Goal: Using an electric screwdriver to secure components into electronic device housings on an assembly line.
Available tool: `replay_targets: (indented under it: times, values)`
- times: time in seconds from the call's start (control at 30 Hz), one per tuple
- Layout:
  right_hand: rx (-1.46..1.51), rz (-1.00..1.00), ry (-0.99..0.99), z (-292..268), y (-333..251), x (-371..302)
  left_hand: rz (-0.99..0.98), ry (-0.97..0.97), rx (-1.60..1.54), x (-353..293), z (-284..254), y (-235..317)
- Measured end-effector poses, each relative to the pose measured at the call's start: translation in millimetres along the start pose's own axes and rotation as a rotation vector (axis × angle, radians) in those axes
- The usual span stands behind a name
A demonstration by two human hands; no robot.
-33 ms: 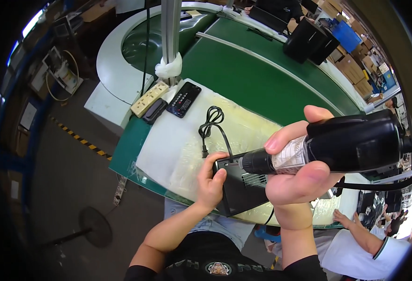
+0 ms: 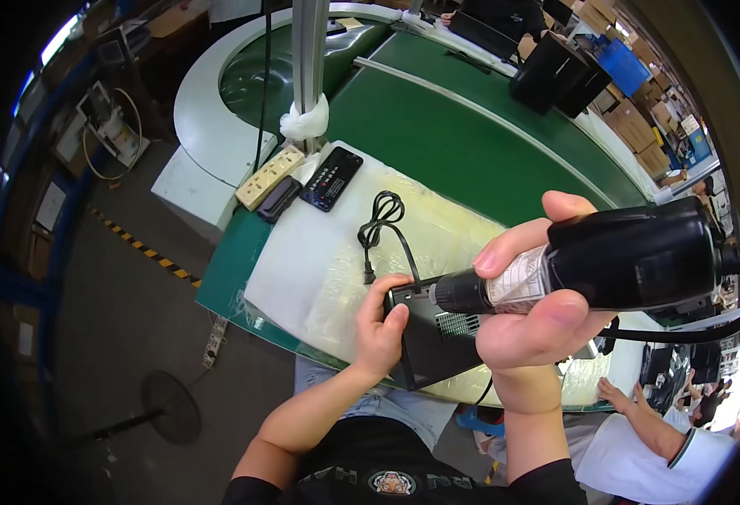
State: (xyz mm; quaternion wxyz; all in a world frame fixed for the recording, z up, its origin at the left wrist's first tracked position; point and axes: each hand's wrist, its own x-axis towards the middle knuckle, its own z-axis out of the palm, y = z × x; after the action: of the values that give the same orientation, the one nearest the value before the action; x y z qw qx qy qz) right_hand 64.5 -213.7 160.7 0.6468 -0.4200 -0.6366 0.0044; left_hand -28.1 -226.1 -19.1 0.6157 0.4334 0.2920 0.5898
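My right hand (image 2: 538, 324) grips a black electric screwdriver (image 2: 631, 257) with a label around its neck. Its cord runs off to the right. The tool lies almost level, and its tip rests on the top left corner of a flat black box (image 2: 433, 358) with a vent grille. My left hand (image 2: 380, 328) holds that box by its left edge, thumb on top. The box sits on a white padded mat (image 2: 302, 252) at the near edge of the bench. A coiled black cable (image 2: 382, 210) lies on the mat just beyond the box.
A black remote-like device (image 2: 330, 178), a small black block (image 2: 279, 199) and a beige power strip (image 2: 269, 177) lie at the mat's far left by a metal post (image 2: 308, 50). Behind runs a green conveyor belt (image 2: 437, 126) carrying black boxes (image 2: 555, 76). Another person's arm (image 2: 639, 417) is at lower right.
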Motion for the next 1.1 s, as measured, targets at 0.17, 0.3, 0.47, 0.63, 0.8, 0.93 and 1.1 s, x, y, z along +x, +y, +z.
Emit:
replay_targets:
  times: [0.17,0.3,0.47,0.63,0.8,0.93,1.1]
  values:
    - [0.101,-0.13,-0.091,9.9,23.5,-11.7,0.034,-0.021,-0.002,1.7,-0.8,-4.2]
    - [0.115,-0.013,-0.152,12.6,21.0,-15.7,0.013,-0.034,-0.012,1.2,-0.8,-3.2]
    - [0.126,-0.009,-0.123,20.0,23.1,-16.9,0.048,-0.03,-0.023,2.3,-2.2,-7.4]
    - [0.122,-0.002,-0.063,25.0,24.7,-12.6,0.03,-0.045,0.02,3.4,-1.8,-4.6]
    - [0.141,0.035,0.142,20.1,12.4,-6.7,0.145,-0.086,0.152,8.1,-15.2,-19.5]
    - [0.508,0.093,0.424,-53.8,-16.6,-6.3,-0.052,-0.097,0.44,8.0,-44.9,-59.3]
    - [0.498,0.188,0.322,-174.9,-20.5,-66.3,-0.032,0.094,0.426,16.2,-28.1,-75.9]
